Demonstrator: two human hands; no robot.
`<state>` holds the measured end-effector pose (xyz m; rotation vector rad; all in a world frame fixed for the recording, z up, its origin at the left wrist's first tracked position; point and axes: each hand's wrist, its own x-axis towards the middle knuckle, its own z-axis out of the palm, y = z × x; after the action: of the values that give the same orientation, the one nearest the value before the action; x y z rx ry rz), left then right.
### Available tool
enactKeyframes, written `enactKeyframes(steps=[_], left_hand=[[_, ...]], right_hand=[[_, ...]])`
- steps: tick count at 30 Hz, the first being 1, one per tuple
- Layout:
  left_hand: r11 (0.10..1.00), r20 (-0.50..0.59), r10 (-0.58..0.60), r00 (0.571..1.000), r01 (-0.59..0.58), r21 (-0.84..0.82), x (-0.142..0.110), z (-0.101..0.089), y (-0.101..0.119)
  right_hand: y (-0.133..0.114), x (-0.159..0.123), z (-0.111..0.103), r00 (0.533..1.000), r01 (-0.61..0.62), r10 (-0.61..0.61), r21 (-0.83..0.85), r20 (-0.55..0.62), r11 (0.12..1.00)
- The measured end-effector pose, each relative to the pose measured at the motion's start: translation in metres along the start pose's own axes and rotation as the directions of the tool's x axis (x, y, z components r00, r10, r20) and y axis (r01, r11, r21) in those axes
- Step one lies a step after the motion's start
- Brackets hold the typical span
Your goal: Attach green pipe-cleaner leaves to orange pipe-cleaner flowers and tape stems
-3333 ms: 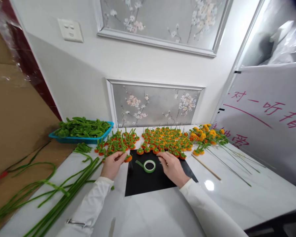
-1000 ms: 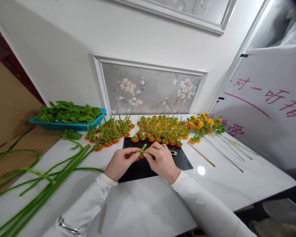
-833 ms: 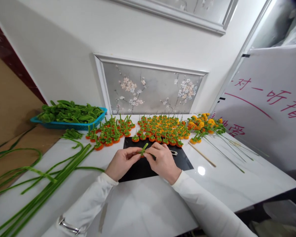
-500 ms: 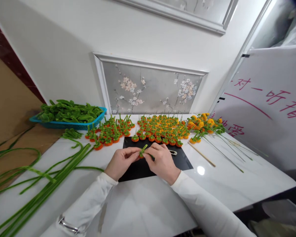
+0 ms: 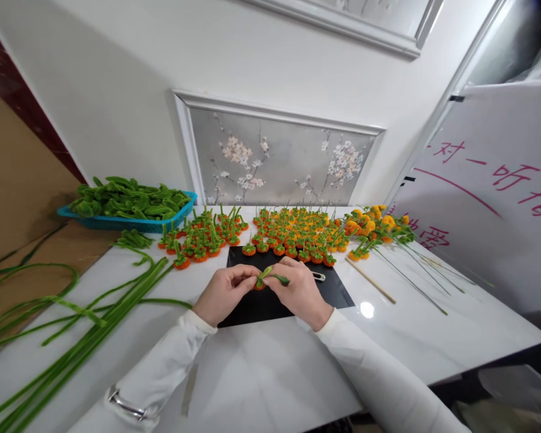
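Note:
My left hand (image 5: 228,293) is closed, its thumb and finger pinching a small orange pipe-cleaner flower (image 5: 259,286) with green leaves and an upright green stem. My right hand (image 5: 301,293) is closed against the same flower from the other side. Between its fingers shows a bit of green tape (image 5: 279,279); most of the roll is hidden by the hand. Both hands are just above the black mat (image 5: 252,310), fingertips almost touching at the stem. A small metal tool (image 5: 318,276) pokes out behind my right hand.
Rows of orange flowers (image 5: 200,255) and orange-yellow ones (image 5: 293,231) stand behind the mat. A blue tray (image 5: 130,225) of green leaves is at back left. Long green pipe cleaners (image 5: 112,325) lie left. A wooden stick (image 5: 370,280) and yellow flowers (image 5: 369,224) on long stems lie right.
From apart, both hands have come together over the mat around the orange flower. The green tape roll has left the mat. Lately the fingers shift only slightly, showing more tape.

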<state>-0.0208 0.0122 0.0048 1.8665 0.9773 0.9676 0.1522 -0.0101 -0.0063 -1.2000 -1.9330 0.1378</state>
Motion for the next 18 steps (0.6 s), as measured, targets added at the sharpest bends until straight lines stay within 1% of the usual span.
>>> enactKeyframes(steps=[3,6,12,15,18], left_hand=[[0.998,0.003,-0.017,1.000,0.017,-0.065,-0.0002,0.0015,0.0001],[0.994,-0.027,-0.003,1.000,0.000,-0.111,0.0002,0.0029,0.0009],[0.998,-0.003,0.003,1.000,-0.003,-0.059,-0.0005,0.0019,0.0023],[0.999,-0.009,-0.012,1.000,0.011,-0.049,-0.0012,0.0016,0.0006],[0.999,-0.012,0.001,1.000,-0.002,-0.042,-0.0016,0.0023,-0.0005]], right_hand=[[-0.0017,-0.0011,-0.0007,1.000,0.013,-0.013,-0.054,0.010,0.998],[-0.0028,-0.0015,-0.0011,1.000,0.024,-0.023,-0.056,0.021,0.998],[-0.0025,-0.0015,-0.0019,1.000,0.011,-0.010,-0.057,0.021,0.998],[-0.0026,-0.0013,-0.0021,1.000,0.000,0.001,-0.047,0.020,0.999],[-0.0030,-0.0010,-0.0023,1.000,-0.014,0.014,-0.025,0.000,1.000]])
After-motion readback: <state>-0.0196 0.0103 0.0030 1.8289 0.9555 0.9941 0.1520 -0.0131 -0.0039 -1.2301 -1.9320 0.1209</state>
